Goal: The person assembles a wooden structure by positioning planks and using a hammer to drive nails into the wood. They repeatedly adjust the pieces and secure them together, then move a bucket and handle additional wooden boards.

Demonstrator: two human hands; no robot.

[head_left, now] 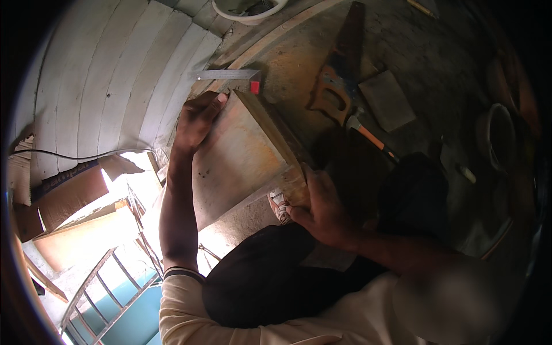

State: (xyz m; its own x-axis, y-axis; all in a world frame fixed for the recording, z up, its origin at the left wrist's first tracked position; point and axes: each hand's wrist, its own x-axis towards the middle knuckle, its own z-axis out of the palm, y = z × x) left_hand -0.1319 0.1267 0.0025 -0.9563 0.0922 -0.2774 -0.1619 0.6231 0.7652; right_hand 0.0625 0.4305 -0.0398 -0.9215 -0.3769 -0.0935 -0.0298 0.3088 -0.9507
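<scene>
A wooden piece with a broad flat face and a narrow wooden edge (pixel 238 155) stands tilted in front of me. My left hand (pixel 198 121) is closed around its far left corner, thumb along the top. At the near right end, my right hand (pixel 325 207) grips the end of the edge strip, with the fingers partly hidden behind the wood. Just beyond the left hand lies an L-shaped metal square (pixel 224 75) with a red patch. To the right are a handsaw (pixel 332 86), a hammer with an orange and black handle (pixel 372 137) and a flat rectangular wood block (pixel 387 101).
A plank wall (pixel 115 80) rises at the left, with a cable (pixel 86 154) along its foot. Torn cardboard (pixel 75 195) and a metal ladder-like frame (pixel 109 293) are at lower left. A white bowl (pixel 250 17) stands at the far side, a bucket (pixel 500 138) at right.
</scene>
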